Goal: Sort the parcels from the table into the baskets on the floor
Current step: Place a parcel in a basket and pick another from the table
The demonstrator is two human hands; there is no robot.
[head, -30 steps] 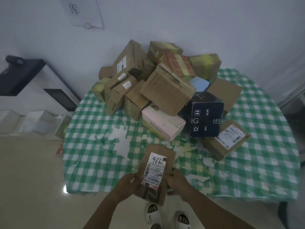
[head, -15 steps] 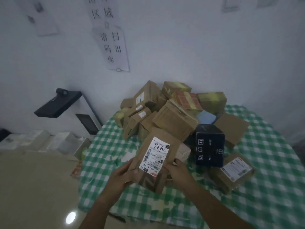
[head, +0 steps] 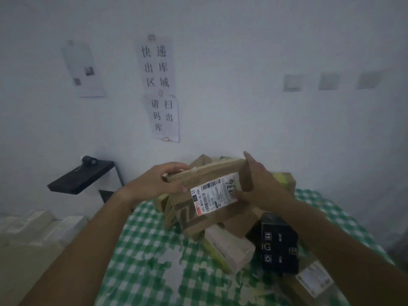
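Brown cardboard parcel (head: 209, 193) with white shipping label (head: 213, 196) held up in the air above the table (head: 141, 257), in front of the parcel pile. Left hand (head: 159, 182) curls its fingers round the left end; right hand (head: 256, 184) lies against the right end, thumb up, fingers at the label edge. Each grip is on the parcel. Risks, as judged: baskets out of view, so a blind drop may miss; a low swing could clip the black box (head: 279, 246) or pink box (head: 229, 248); dim light may cause a label misread
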